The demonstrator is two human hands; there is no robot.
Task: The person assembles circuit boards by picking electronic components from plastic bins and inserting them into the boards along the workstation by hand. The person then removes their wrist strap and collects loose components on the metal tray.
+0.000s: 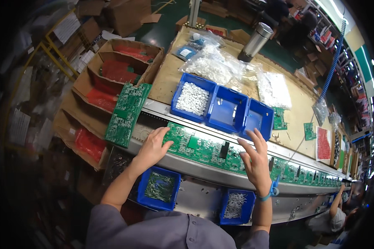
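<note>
Green PCB (pixel 207 149) lies on metal rail (pixel 195 164) along tan worktop (pixel 164 85), green floor (pixel 163 25) beyond; long axis L–R, R end nearer the person, betw. L fingers (pixel 158 133), part-open, grip unclear, & R fingers (pixel 260 144), spread, empty.

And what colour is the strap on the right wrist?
Blue; the strap shows best in the head view.

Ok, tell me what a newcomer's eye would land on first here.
Likely the line of green circuit boards running rightward along the metal track, with the left hand at its left end and the right hand over it. Next, perhaps, the three blue bins just beyond, the left one holding small white parts. A steel flask stands farther back.
</note>
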